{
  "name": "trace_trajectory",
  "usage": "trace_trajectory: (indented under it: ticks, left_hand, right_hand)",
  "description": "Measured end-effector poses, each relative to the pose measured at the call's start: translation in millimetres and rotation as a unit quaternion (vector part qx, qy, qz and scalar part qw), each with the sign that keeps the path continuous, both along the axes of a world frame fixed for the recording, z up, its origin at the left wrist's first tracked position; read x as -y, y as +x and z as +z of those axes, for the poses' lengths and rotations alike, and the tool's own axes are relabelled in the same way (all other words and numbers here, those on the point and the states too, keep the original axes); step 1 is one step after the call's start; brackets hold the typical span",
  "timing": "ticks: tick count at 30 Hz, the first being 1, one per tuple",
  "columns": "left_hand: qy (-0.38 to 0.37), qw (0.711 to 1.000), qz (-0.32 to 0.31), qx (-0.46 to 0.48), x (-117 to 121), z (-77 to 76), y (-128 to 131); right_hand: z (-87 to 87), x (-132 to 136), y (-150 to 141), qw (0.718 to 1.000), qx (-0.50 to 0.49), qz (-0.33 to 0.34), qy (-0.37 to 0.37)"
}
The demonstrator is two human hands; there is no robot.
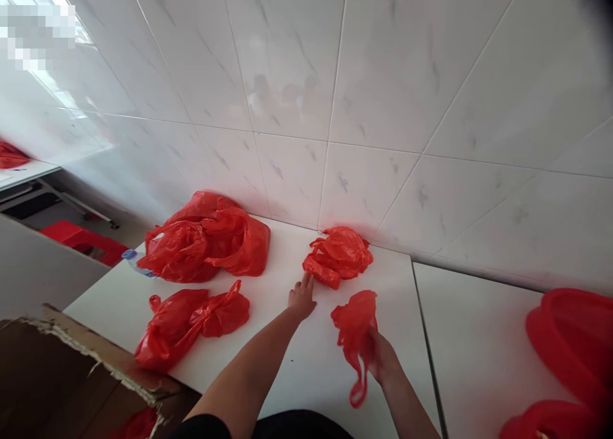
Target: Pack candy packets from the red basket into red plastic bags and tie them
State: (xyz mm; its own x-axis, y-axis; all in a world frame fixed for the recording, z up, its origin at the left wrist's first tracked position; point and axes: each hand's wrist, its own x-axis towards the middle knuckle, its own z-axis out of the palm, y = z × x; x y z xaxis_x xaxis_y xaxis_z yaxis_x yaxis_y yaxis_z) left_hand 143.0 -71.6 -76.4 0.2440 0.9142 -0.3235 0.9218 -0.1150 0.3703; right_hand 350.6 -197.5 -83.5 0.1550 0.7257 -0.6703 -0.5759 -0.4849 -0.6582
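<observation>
A thin red bag point(354, 318) is held in the right hand point(380, 356); it is gripped at its near right side, and since most of the fingers are hidden by it, how tight the grip is cannot be told. This bag is stretched long from far to near, with 1 loop handle hung down at the near end. Nothing is held by the left hand point(302, 297): its fingers are spread, and it is kept low over the white table point(316, 362). A crumpled bag point(340, 257) is found just past those fingertips, ahead and a bit to the right; its near left edge is met or almost met by them, but a real touch cannot be told. It is bunched in a roundish heap, so no clear long way is shown. A gap is left between the 2 bags, so the heap is nearer to the left hand. Behind it, the tiled wall point(287, 107) is seen close by. Farther left, big red bags point(239, 235) are set by the wall, with a smaller red bundle point(172, 324) nearer. On the right, past a seam, red tubs point(550, 343) are seen.
</observation>
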Motion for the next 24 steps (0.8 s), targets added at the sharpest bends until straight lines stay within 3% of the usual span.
trace_trajectory:
  ticks: [3,5,7,9,11,13,16,18,20,21,24]
  left_hand:
    - [0.003,0.999,0.047,-0.019,-10,8.8,-10]
    - [0.048,0.997,0.059,0.003,-4,16.5,-15]
    - [0.121,0.987,0.059,0.089,12,24.5,-10]
    - [0.145,0.967,0.024,0.206,36,31.5,3]
    - [0.089,0.958,-0.032,0.270,58,36.1,19]
    - [0.021,0.964,-0.052,0.261,70,37.8,29]
    - [-0.003,0.977,0.006,0.215,65,37.8,20]
    - [0.022,0.982,0.053,0.181,53,38.9,-1]
    - [0.043,0.987,0.076,0.134,44,41.4,-24]
    - [0.047,0.989,0.079,0.113,42,42.8,-33]
    - [0.042,0.994,0.060,0.084,47,46.1,-45]
  right_hand:
    - [11.0,14,18,1.000,-0.020,0.005,0.013]
    - [17.8,18,26,0.998,0.064,0.006,0.013]
    - [24.9,17,24,0.984,0.177,0.023,0.008]
    - [32.9,11,14,0.961,0.269,0.055,0.017]
    - [41.3,2,-3,0.945,0.314,0.084,0.040]
    - [48.4,-4,-15,0.932,0.329,0.132,0.073]
    - [51.8,1,-10,0.878,0.396,0.251,0.098]
    - [47.6,12,9,0.819,0.486,0.301,0.037]
    - [39.8,24,32,0.793,0.542,0.273,-0.055]
    - [35.4,29,42,0.813,0.529,0.226,-0.089]
    - [24.7,35,52,0.925,0.358,0.056,-0.113]
